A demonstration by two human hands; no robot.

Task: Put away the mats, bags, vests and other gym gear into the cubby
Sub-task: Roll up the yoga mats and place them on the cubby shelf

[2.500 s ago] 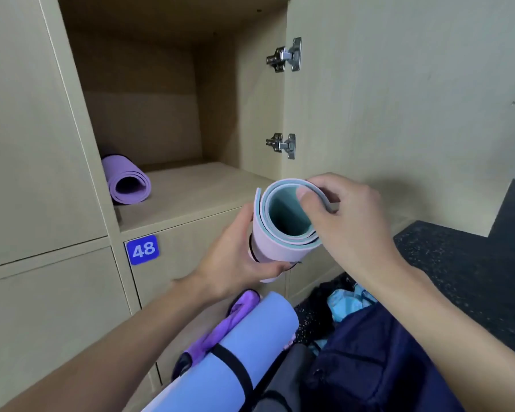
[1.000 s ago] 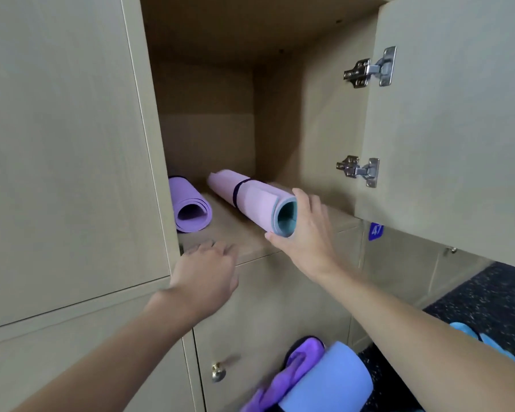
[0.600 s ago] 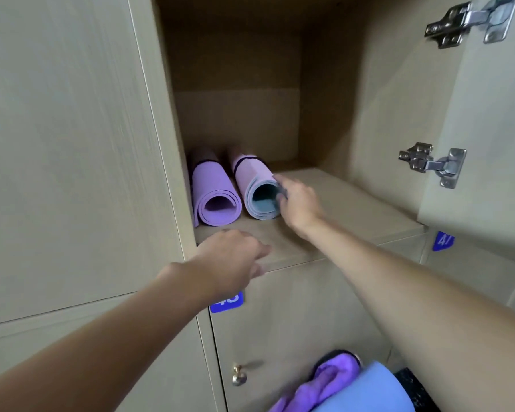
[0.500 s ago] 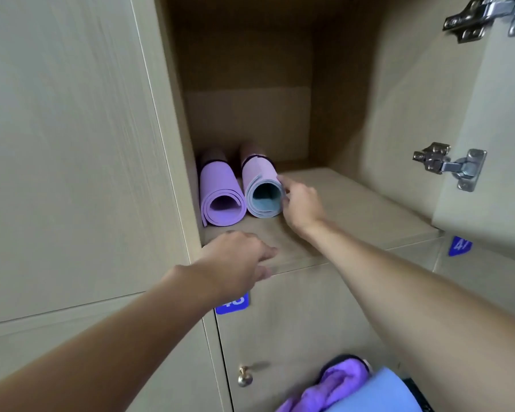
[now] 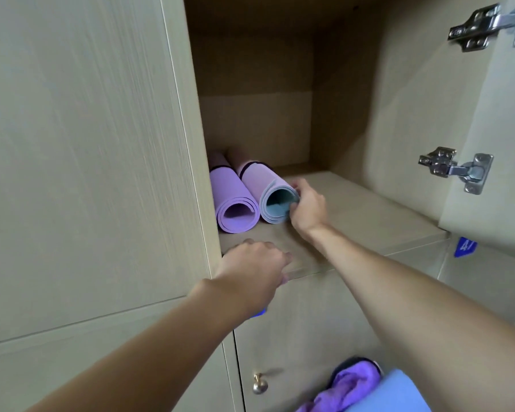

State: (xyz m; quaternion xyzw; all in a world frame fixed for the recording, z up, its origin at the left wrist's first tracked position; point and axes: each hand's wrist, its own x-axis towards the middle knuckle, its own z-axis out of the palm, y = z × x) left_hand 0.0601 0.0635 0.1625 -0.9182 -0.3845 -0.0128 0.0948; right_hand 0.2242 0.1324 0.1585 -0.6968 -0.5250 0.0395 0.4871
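Note:
Two rolled mats lie side by side on the left of the open cubby's shelf (image 5: 363, 215). The purple mat (image 5: 232, 197) is against the left wall. The pink mat with a teal inside (image 5: 268, 188) lies right of it, a black strap round its far part. My right hand (image 5: 306, 206) grips the front right rim of the pink mat, fingers curled over its edge. My left hand (image 5: 256, 272) rests on the shelf's front edge, fingers loosely bent, holding nothing.
The cubby door (image 5: 494, 120) stands open at the right with two metal hinges. Below is a shut door with a brass knob (image 5: 260, 387). A light blue rolled mat (image 5: 396, 395) and a purple cloth (image 5: 348, 385) lie at the bottom right.
The pink mat went from both hands into the cubby and was pushed back beside the purple mat. My right hand now curls round its front rim; my left hand stays on the shelf edge.

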